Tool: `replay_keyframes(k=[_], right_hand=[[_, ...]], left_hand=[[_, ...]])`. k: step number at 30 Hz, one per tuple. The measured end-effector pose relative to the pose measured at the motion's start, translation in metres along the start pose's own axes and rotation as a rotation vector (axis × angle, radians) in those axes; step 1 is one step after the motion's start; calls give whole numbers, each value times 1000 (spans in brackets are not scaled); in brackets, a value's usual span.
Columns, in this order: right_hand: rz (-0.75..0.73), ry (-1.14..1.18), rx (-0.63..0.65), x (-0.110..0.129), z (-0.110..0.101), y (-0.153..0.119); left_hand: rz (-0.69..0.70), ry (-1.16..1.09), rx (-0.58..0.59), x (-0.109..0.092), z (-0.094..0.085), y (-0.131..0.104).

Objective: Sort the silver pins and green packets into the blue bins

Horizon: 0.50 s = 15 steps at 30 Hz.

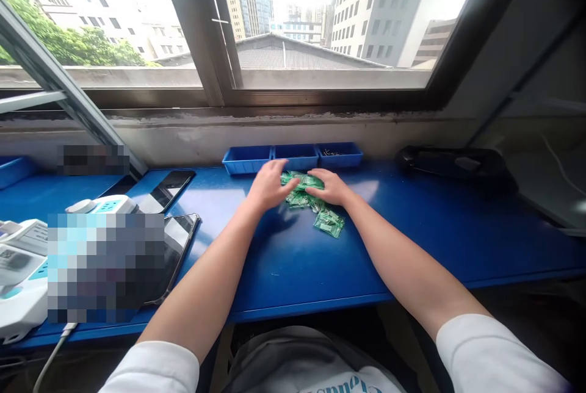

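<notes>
A heap of small green circuit boards (298, 199) lies on the blue tabletop, with a few boards (329, 223) spread out at its near right side. My left hand (273, 185) is at the left of the heap, its fingers stretched forward and the thumb pointing over the boards. From the right, my right hand (333, 188) reaches over the heap's edge with fingers extended and apart from the thumb. Both hands frame the boards and appear to touch them; the exact contact under the fingers is hidden.
Behind the heap stand three joined blue bins (249, 161), the right one with small metal parts. On the left are phones (171, 190), white power strips (27, 259) and a blurred patch. A black case (453, 164) lies at the back right, below the window.
</notes>
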State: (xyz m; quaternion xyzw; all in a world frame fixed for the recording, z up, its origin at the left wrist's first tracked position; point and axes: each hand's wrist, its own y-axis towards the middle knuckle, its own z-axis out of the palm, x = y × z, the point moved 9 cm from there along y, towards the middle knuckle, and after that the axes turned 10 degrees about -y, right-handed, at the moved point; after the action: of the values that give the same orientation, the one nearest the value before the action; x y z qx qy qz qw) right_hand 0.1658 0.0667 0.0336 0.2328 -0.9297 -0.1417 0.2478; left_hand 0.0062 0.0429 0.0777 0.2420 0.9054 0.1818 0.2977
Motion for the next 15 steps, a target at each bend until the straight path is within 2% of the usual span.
replay_keyframes(k=[1,3,5,7,10,15], right_hand=[[-9,-20,14,1,3,1],[-25,-11,25,2,7,2],[-15,19,32,-1,8,3],[10,42,41,-4,7,2],[8,75,45,-4,4,1],[29,219,24,-4,0,0]], left_hand=[[78,24,96,-19,13,-3],[141,88,211,-45,36,-12],[181,116,291,-64,58,-21],[181,117,311,-73,72,-25],[157,140,278,-71,73,-22],[76,190,255,-41,51,-13]])
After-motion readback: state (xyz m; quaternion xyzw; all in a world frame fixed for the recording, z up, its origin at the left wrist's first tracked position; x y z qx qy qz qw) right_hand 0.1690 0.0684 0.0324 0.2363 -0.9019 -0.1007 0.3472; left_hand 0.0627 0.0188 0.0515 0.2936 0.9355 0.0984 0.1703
